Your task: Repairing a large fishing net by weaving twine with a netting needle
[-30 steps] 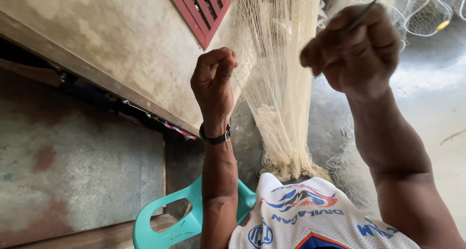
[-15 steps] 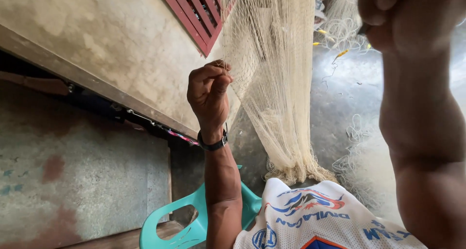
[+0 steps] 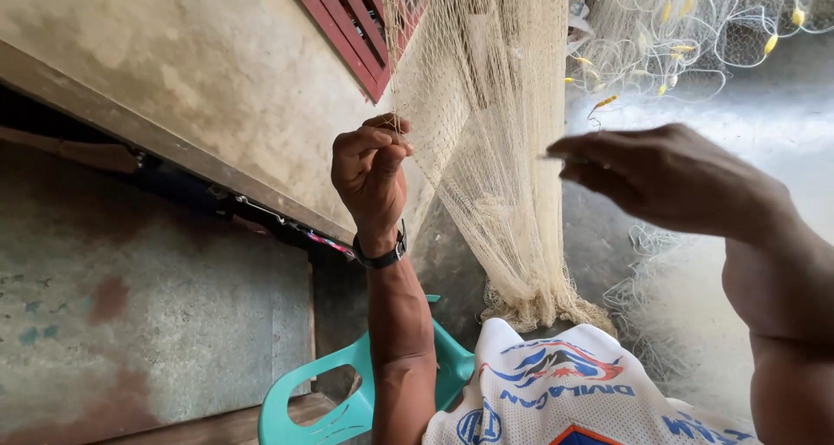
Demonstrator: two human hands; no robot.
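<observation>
Head view: left hand (image 3: pixel 372 180) at frame centre, fingers curled tight, pinching the edge of the cream fishing net (image 3: pixel 495 176) that hangs from top centre down to the floor by the teal plastic chair (image 3: pixel 347 393). Right hand (image 3: pixel 669 180) at centre right, fingers loosely pinched on a thin netting needle (image 3: pixel 565 159), just beside the net. More net with yellow floats (image 3: pixel 686 28) piled upper right.
</observation>
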